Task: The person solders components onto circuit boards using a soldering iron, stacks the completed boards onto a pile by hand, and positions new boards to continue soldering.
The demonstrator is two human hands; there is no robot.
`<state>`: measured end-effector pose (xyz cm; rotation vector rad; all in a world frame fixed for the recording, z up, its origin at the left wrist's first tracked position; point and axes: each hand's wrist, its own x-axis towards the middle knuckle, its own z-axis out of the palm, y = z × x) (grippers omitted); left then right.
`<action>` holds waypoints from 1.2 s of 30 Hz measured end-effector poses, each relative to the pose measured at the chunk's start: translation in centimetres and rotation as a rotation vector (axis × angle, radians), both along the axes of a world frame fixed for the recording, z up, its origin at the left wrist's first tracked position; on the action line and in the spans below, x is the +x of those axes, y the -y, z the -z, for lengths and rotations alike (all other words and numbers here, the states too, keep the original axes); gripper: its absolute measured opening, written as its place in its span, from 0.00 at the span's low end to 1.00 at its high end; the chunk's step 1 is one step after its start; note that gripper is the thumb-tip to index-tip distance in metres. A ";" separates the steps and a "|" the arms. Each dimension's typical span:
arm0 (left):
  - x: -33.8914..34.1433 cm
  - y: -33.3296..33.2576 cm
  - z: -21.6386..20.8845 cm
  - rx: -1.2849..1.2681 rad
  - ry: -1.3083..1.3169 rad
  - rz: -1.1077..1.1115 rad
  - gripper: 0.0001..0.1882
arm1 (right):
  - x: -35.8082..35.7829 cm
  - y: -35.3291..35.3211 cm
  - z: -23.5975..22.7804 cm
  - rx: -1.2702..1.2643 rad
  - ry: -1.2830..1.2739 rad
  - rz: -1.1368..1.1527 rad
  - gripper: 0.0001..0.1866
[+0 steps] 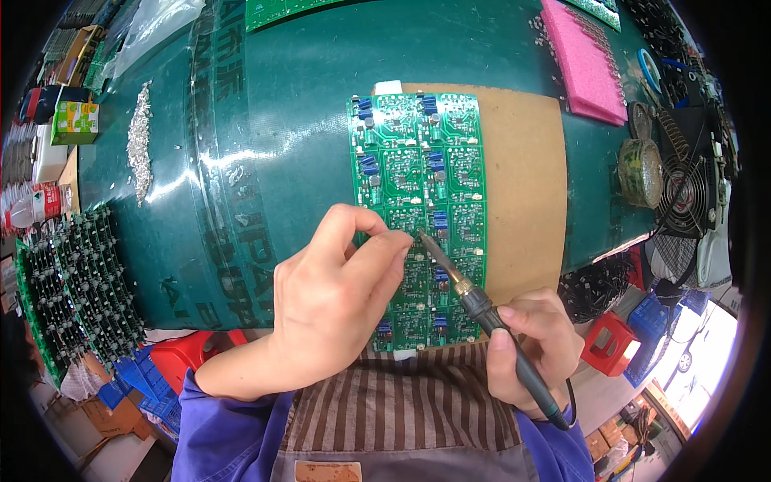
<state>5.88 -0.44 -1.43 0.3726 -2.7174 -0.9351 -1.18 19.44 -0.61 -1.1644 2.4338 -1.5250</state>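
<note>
One soldering iron (480, 308), long axis diagonal, tip (428, 242) up-left toward circuit board (454, 173)

Fisheye view, head-worn, facing steeply down, fairly near; green workbench (301, 68) across the middle

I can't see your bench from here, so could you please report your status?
Right hand gripping black-handled soldering iron. Left hand pinching near iron's tip, over green rectangular circuit-board panel; anything pinched unclear. Left hand hides part of panel.
</note>
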 end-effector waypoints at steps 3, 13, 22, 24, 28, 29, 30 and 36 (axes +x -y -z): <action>0.0 -0.1 0.2 0.014 -0.014 0.013 0.11 | 0.2 0.0 -0.2 0.008 -0.006 0.007 0.10; 0.0 0.0 0.0 0.016 -0.040 0.012 0.10 | 0.1 -1.1 -0.3 -0.022 0.024 0.042 0.09; 0.5 -0.6 -0.9 0.053 -0.021 -0.086 0.06 | -2.6 -7.4 0.2 0.018 -0.212 0.645 0.09; 0.7 -0.6 -0.8 0.038 -0.011 -0.098 0.06 | -4.3 -9.3 1.5 -0.019 -0.296 0.907 0.07; 0.8 -0.4 -0.4 -0.137 -0.108 -0.068 0.08 | -8.3 -11.3 3.2 0.185 -0.254 0.960 0.10; 0.7 -0.4 -0.3 -0.144 -0.104 -0.077 0.08 | -8.5 -11.1 3.5 0.142 -0.247 0.961 0.09; 0.4 -0.6 -0.2 -0.136 -0.106 -0.082 0.08 | -8.3 -10.8 3.5 0.093 -0.266 0.924 0.09; 0.0 -0.9 0.3 -0.018 -0.082 -0.109 0.08 | -0.8 -6.1 1.3 -0.090 -0.030 0.413 0.09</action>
